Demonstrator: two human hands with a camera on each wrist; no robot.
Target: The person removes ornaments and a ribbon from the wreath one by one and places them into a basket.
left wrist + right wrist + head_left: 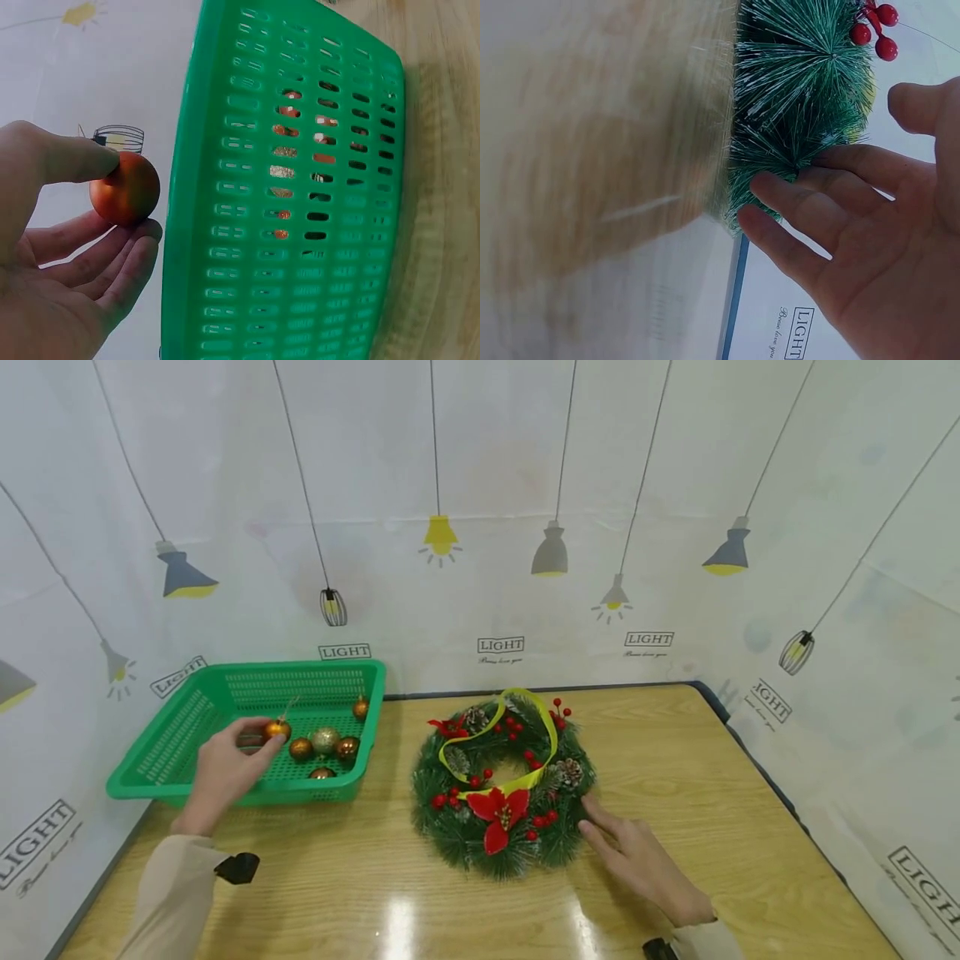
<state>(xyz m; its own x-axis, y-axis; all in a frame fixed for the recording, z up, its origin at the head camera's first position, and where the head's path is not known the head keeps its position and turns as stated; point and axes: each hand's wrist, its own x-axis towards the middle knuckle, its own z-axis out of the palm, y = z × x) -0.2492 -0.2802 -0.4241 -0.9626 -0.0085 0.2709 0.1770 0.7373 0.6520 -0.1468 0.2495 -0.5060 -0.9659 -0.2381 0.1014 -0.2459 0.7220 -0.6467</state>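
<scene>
Between thumb and fingers, my left hand (234,764) pinches a shiny orange-copper Christmas ball (277,730) with a thin hanging loop, held over the green basket (135,792). The same ball (126,189) shows up close in the left wrist view. On the table to the right lies a green wreath (551,839) with red berries, pinecones, a red poinsettia (498,817) and a yellow-green ribbon (553,727). My right hand (637,860) is at the wreath's right edge, its fingers extended; in the right wrist view the fingertips (765,184) meet the needles.
Inside the basket are several more balls, among them a pale gold glittery one (326,740) and a copper one (347,748). The wooden table (675,760) ends at a wall covering (495,435) printed with lamps.
</scene>
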